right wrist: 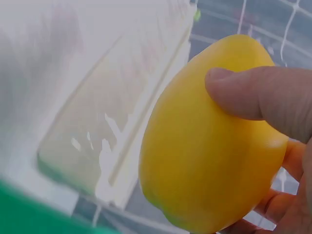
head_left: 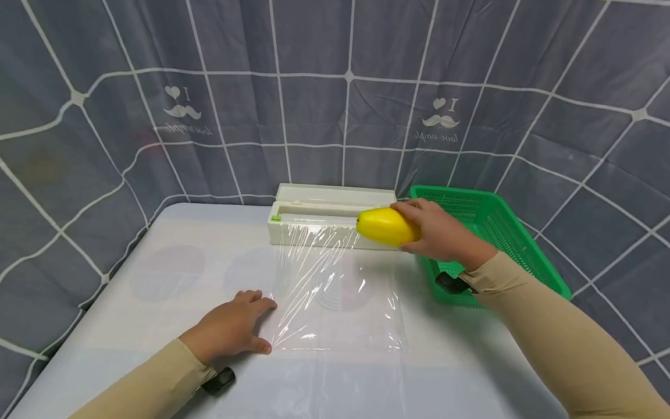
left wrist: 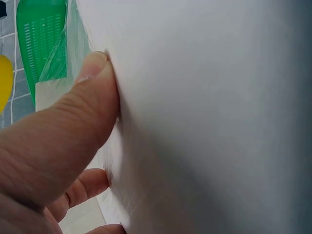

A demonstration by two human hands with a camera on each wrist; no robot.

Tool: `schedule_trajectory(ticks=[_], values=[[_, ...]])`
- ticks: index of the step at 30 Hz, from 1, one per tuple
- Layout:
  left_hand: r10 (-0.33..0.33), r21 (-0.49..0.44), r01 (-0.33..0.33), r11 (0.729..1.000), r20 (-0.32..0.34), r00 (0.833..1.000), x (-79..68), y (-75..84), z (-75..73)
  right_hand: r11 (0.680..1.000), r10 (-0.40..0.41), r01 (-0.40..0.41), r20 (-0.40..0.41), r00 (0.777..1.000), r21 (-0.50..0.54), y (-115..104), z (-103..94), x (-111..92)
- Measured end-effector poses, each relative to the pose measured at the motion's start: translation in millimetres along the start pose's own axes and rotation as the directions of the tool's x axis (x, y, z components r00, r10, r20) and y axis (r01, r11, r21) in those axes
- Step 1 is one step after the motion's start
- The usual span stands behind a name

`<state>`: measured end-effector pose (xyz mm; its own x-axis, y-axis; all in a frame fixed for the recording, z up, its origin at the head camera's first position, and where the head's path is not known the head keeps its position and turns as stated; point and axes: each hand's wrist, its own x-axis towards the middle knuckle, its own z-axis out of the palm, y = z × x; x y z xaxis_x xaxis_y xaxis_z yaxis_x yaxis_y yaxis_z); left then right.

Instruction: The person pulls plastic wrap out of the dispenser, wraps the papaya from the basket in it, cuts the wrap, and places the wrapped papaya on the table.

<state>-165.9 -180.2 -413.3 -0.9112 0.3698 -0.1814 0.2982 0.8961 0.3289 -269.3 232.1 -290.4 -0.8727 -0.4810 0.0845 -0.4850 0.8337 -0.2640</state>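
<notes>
My right hand grips a smooth yellow papaya, thumb on one side and fingers on the other. It holds the fruit over the right end of a white cling film box. A clear sheet of cling film runs from the box towards me, wrinkled along its left part. Beside the sheet's left edge, my left hand rests on the table with thumb and fingers spread. In the left wrist view, the thumb presses on the white surface. The papaya fills much of the right wrist view.
A green plastic basket stands at the right, under my right forearm. The box's lid is raised at the back. A grey checked curtain hangs behind the white table and along its sides.
</notes>
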Motion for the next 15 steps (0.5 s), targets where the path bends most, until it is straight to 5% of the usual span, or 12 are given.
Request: schedule_trajectory(ticks=[15], values=[[0.007,0.006,-0.007,1.0,-0.005,1.0,-0.4,0.7,-2.3,0.986,-0.167,0.165,0.07,0.984,0.026,-50.0,58.8,-0.7]])
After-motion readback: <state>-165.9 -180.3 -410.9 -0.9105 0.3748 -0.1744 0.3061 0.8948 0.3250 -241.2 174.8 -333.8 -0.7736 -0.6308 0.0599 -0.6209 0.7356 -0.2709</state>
